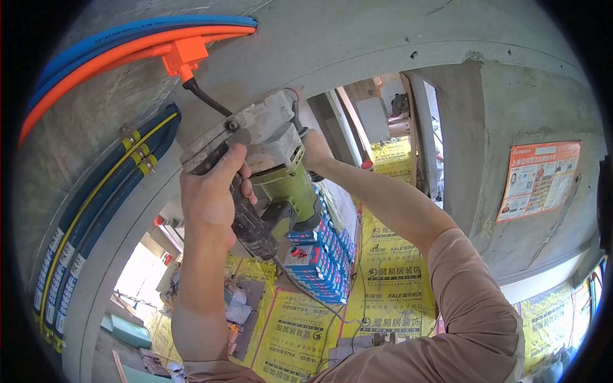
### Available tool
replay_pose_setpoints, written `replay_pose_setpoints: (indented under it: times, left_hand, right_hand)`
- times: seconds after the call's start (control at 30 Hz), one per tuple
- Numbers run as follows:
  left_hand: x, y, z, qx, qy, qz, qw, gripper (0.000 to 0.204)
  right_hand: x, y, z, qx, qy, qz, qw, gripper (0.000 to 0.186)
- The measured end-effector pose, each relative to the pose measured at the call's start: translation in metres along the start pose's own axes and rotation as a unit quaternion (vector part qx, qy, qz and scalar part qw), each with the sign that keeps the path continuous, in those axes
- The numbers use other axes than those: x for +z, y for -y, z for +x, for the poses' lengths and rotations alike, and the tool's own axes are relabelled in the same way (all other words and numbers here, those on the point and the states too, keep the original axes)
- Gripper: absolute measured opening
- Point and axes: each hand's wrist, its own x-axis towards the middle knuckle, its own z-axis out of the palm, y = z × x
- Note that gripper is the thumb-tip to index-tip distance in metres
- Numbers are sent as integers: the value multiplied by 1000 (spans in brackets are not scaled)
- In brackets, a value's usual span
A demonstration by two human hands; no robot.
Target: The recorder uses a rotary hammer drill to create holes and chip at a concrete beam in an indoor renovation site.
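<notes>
Overhead, I hold a green wall chaser (285,190) with a grey, dust-covered guard (271,112) up at the concrete beam. The guard's upper side faces the concrete; whether it touches cannot be seen. My left hand (211,195) is closed around the black rear handle (249,217), its thumb lying along the near side. On the far right side, my right hand (314,152) grips the front of the tool; its fingers are partly hidden behind the body. A power cord (306,290) hangs from the handle down toward the floor.
Left of the tool, an orange junction box (185,56) with black corrugated conduit (207,99) joins orange and blue pipes (147,29). Dark blue pipes (105,191) run lower. Blue boxes (313,265) stand stacked below on yellow floor sheeting (389,274). A poster (539,180) hangs right.
</notes>
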Motion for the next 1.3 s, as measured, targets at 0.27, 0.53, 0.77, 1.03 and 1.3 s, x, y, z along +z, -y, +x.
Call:
replay_pose_setpoints:
  times: [0.27,0.53,0.77,1.03,1.3]
  left_hand:
    - [5,10,-8,10,-25,-22,999,15]
    - [11,20,-13,10,12,-18,1000,19]
    - [22,21,-13,48,1,-3,999,19]
    - [28,33,-13,76,12,-25,997,17]
    - [22,32,-11,28,-24,-68,997,16]
  right_hand:
    - [7,-7,-6,21,-11,17,1000,35]
    - [11,-25,0,-11,2,54,998,43]
    - [3,-25,1,-10,-14,67,998,44]
    - [-12,-27,-3,29,21,25,999,45]
    - [-18,-17,-5,-15,49,-35,998,33]
